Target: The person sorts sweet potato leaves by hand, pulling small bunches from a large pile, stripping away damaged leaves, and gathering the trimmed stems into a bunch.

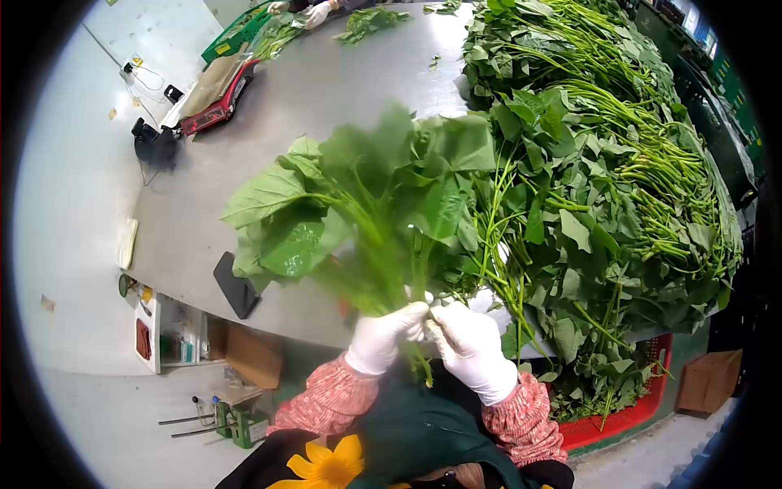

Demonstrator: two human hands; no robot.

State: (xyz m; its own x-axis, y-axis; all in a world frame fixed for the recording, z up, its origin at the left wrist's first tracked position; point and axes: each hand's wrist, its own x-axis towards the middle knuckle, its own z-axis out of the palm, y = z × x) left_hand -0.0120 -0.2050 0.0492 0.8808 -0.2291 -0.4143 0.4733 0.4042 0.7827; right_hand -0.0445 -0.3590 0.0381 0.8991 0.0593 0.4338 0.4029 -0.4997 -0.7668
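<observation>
My left hand (387, 336), in a white glove, is closed around the lower stems of a bunch of leafy greens (366, 212). The bunch stands up and away from me over the metal table (326, 90), its leaves spread and partly blurred. Right beside it, my right hand (472, 346), also gloved in white, pinches at the stems with thumb and forefinger. Stem ends poke out below the hands. A large heap of greens (586, 179) lies close to the right of the bunch.
A dark flat device (236, 285) lies by the table's left edge. Farther back are a red scale (216, 110) and a green crate (236, 34). Another person's gloved hands (316, 15) work at the far end. A red basket (664, 383) holds greens at lower right.
</observation>
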